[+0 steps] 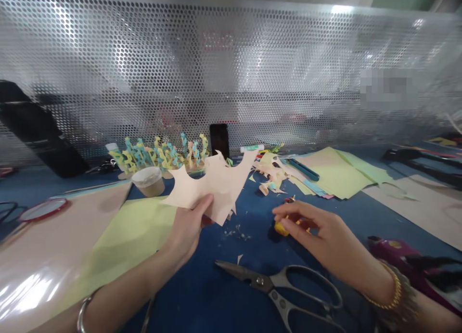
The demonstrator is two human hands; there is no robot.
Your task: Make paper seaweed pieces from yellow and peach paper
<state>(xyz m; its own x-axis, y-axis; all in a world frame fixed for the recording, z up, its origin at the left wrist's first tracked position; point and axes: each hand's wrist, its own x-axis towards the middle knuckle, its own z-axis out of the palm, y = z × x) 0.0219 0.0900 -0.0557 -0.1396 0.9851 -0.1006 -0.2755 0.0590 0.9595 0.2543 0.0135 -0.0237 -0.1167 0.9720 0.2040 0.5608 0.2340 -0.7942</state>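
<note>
My left hand (pixel 191 222) pinches a pale pink paper offcut (pixel 212 184) with curved notches cut from its edges, held up above the table. My right hand (pixel 317 232) is over the blue tabletop, its fingers curled around a small yellow object (pixel 281 228); the fingers cover most of it, so its kind is hidden. Metal scissors (pixel 263 281) lie between the hands, close to me, their blades pointing left. Small paper scraps (pixel 270 172) are heaped beyond my right hand.
Curled paper strips (pixel 162 152) stand at the back left beside a small tub (pixel 148 181). A phone (pixel 220 139) leans near the perforated metal screen (pixel 231 73). Yellow paper sheets (pixel 332 172) lie right; a purple tool (pixel 393 251) is at near right. A red-rimmed roll (pixel 45 210) lies left.
</note>
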